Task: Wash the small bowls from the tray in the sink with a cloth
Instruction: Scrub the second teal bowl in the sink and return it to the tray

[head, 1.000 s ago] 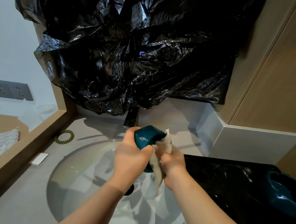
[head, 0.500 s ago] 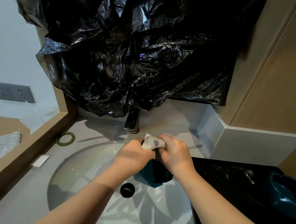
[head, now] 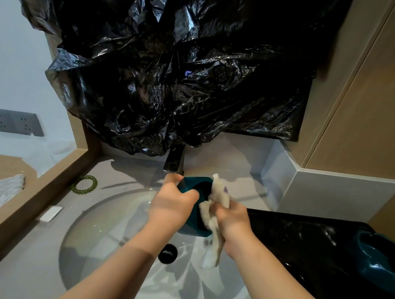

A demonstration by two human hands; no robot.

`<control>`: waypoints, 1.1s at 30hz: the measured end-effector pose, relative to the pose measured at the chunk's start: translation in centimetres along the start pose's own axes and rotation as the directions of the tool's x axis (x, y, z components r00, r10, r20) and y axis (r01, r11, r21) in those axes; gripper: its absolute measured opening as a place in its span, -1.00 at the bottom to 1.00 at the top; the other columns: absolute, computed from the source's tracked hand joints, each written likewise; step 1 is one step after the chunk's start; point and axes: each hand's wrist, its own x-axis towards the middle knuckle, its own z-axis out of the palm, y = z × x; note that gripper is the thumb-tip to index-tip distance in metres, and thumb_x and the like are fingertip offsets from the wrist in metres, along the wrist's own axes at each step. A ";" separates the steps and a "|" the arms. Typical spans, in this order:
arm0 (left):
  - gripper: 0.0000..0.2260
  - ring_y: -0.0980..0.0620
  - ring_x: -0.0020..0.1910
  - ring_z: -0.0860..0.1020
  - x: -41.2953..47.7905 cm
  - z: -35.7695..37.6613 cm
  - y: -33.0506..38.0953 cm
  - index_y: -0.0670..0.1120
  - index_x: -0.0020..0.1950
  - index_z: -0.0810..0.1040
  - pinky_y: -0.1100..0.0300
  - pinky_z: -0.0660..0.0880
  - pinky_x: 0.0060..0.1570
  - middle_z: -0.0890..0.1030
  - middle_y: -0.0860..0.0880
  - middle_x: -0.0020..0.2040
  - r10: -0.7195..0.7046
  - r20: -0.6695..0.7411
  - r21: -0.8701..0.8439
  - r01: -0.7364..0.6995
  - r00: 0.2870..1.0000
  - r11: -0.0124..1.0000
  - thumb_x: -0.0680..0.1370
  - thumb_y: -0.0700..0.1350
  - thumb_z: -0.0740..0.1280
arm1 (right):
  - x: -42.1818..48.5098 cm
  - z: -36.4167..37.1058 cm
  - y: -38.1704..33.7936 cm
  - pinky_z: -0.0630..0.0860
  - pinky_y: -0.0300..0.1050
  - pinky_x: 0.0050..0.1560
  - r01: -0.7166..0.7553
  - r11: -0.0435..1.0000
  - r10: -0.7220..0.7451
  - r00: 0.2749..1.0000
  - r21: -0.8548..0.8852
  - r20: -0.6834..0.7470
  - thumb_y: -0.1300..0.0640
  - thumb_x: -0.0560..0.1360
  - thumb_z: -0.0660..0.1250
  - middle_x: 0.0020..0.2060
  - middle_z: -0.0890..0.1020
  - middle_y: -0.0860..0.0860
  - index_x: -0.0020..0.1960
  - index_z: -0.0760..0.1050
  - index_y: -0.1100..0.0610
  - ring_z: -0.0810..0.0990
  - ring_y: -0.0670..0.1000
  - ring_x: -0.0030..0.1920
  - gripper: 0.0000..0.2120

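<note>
Over the round white sink (head: 100,231) my left hand (head: 170,207) grips a small teal bowl (head: 194,188) turned on its side, with its opening toward the right. My right hand (head: 231,219) holds a wet white cloth (head: 217,196) that is pushed against the bowl's rim and inside. The cloth's tail hangs down toward the basin. A black tray (head: 301,241) sits on the counter at the right, and another teal bowl (head: 378,257) stands on its far right end.
A dark tap (head: 174,160) stands just behind the bowl. Crumpled black plastic sheeting (head: 173,68) hangs over the wall above. The black drain plug (head: 167,253) lies in the basin. A green bead bracelet (head: 84,184) and a small white piece (head: 50,213) lie on the counter at the left.
The bowl was tipped mouth-down below my hands half a second ago; it is now raised and turned sideways. The cloth has shifted from on top of the bowl to its opening.
</note>
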 end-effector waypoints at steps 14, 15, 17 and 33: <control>-0.73 -0.10 -0.01 0.48 1.1 -0.8 1.0 0.04 0.12 0.39 0.09 0.42 -0.06 0.53 -0.03 -0.07 0.127 -0.021 0.097 -0.124 0.992 0.988 0.44 -0.03 0.29 | 1.7 1.1 -1.7 0.50 -0.08 -0.03 0.235 0.955 -0.247 0.968 -0.180 -0.045 0.20 0.49 0.28 -0.15 0.62 0.10 -0.05 0.57 0.15 0.58 0.11 -0.07 -0.89; -0.71 -0.11 0.00 0.47 1.2 -0.6 1.0 0.03 0.15 0.39 0.09 0.41 -0.05 0.52 -0.03 -0.07 0.096 -0.074 0.055 -0.092 0.993 0.994 0.45 -0.04 0.29 | 1.7 1.7 -1.2 0.54 0.00 0.02 0.108 0.994 -0.108 0.994 0.009 -0.032 0.21 0.48 0.29 -0.16 0.63 0.12 -0.06 0.57 0.16 0.60 0.13 -0.08 -0.91; -0.66 -0.13 0.00 0.48 1.2 -0.1 0.9 0.00 0.17 0.39 0.06 0.43 0.00 0.52 -0.03 -0.08 0.039 -0.158 -0.071 -0.050 0.987 0.996 0.41 -0.02 0.27 | 1.3 2.7 -0.9 0.55 -0.01 -0.05 -0.103 0.954 0.093 0.994 0.282 0.048 0.28 0.47 0.29 -0.16 0.62 0.12 -0.04 0.54 0.15 0.60 0.14 -0.11 -0.89; -0.83 -0.07 -0.06 0.51 1.8 -0.8 1.4 -0.05 0.05 0.53 0.18 0.35 -0.15 0.57 -0.04 -0.11 0.080 0.180 0.232 -0.121 0.980 0.965 0.47 -0.11 0.31 | 2.3 -0.5 -3.4 0.38 -0.11 -0.16 0.616 0.577 -0.598 0.766 -0.537 0.236 0.20 0.48 0.25 -0.13 0.64 0.07 -0.04 0.53 0.07 0.56 0.13 -0.08 -0.89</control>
